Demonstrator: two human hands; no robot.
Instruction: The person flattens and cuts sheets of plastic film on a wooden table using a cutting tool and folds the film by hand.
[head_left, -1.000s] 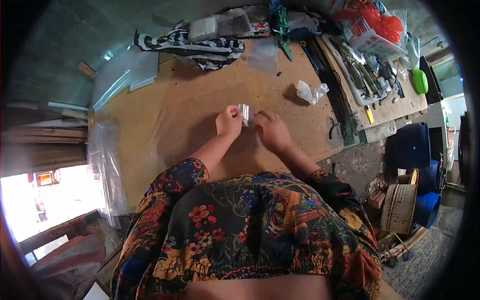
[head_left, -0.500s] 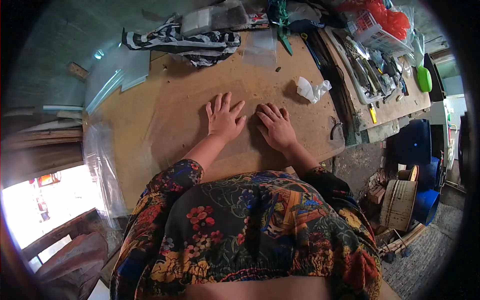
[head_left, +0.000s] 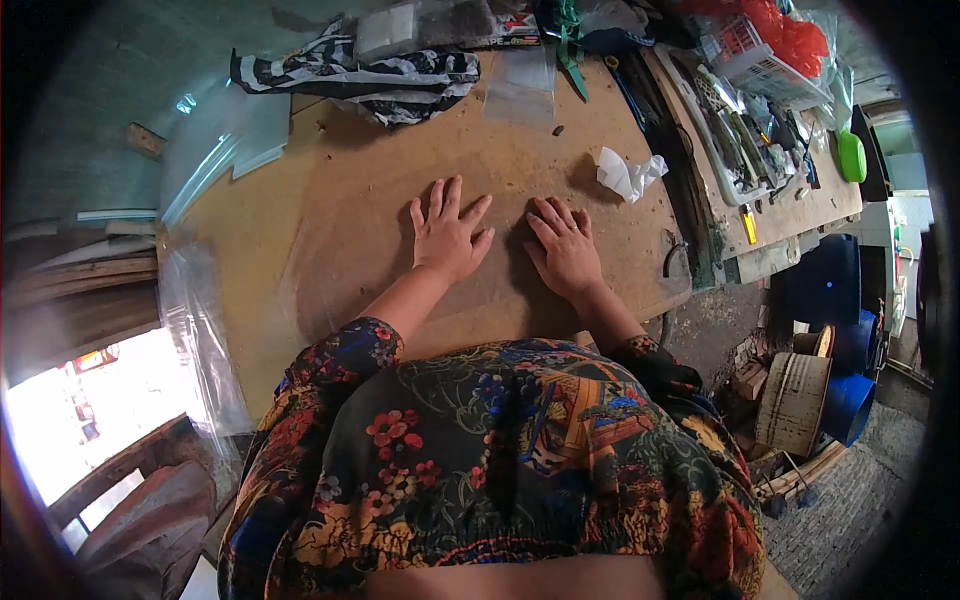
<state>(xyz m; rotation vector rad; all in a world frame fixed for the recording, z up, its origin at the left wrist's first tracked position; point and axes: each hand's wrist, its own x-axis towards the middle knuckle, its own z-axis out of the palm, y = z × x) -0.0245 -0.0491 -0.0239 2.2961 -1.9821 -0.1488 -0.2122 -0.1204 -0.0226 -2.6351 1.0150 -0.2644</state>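
Note:
My left hand [head_left: 447, 240] lies palm down on the brown wooden tabletop [head_left: 390, 165], fingers spread, holding nothing. To its right, my right hand [head_left: 567, 250] rests the same way, its fingers stretched out and slightly apart. Under and around both hands the surface shows a darker, smooth patch; I cannot tell whether a thin clear sheet covers it. A crumpled white tissue [head_left: 630, 176] sits beyond my right hand, apart from it. Nearer the right edge is a small dark curved object [head_left: 675, 260].
Clear plastic sheets [head_left: 205, 330] hang over the left edge. At the back lie a black-and-white striped bag [head_left: 370, 75], a clear plastic bag [head_left: 520, 85] and green scissors [head_left: 573, 80]. A tool tray [head_left: 735, 140] and a white basket [head_left: 770, 75] stand right. Blue barrels [head_left: 825, 280] stand beyond.
My right hand has slid a little to the right, widening the gap between my hands. My left hand stays nearly in place. The view has shifted slightly.

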